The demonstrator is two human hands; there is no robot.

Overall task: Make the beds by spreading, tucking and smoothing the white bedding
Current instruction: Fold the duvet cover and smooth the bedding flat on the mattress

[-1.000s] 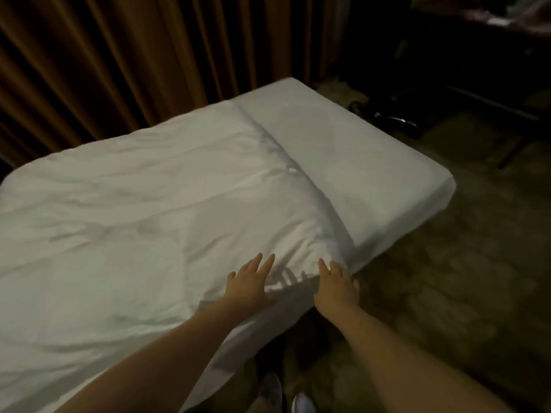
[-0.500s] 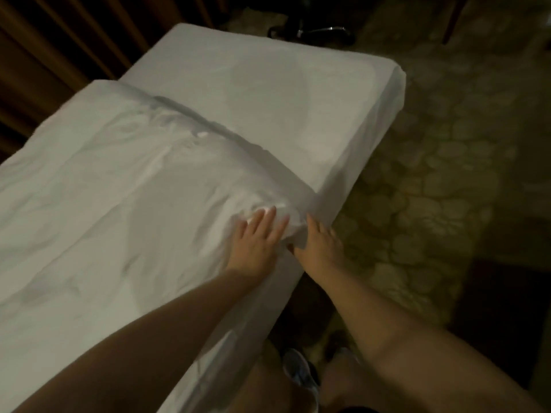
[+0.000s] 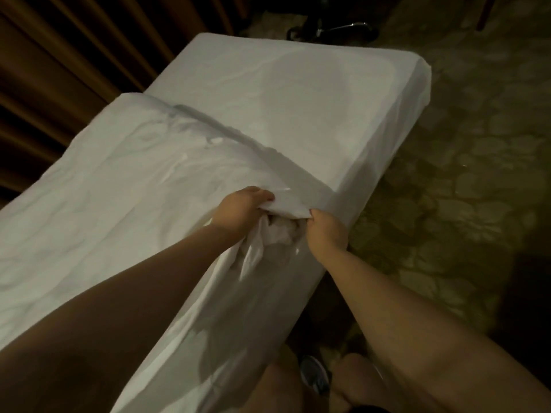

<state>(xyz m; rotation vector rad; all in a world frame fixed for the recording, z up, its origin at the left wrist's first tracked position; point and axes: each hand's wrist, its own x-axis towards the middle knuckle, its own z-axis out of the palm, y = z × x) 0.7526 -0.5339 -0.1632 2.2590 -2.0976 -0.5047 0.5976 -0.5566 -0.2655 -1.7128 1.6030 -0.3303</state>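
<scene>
White duvet (image 3: 119, 204) lies spread over the near and left part of a single bed. It is lightly wrinkled, and its far edge runs as a diagonal fold across the bed. Beyond that fold the mattress (image 3: 298, 93) shows under a smooth white fitted sheet, reaching to the far end. Brown pleated curtains (image 3: 59, 70) hang just beside the bed along its left side. Dim patterned carpet (image 3: 462, 189) fills the right side. A dark object with a metal glint (image 3: 331, 28), too dark to identify, sits on the floor past the far end of the bed.

Two bare forearms reach in from the bottom edge toward the bed's right side. The left hand (image 3: 238, 213) grips the duvet corner (image 3: 287, 204) from above, fingers curled over the cloth. The right hand (image 3: 326, 234), just beside it, grips the same corner at the bed's edge, fingers curled tight and tucked under the fabric. Between the two hands the cloth is bunched and raised slightly off the mattress. A shoe (image 3: 314, 374) shows on the floor at the bottom, close to the bed.
</scene>
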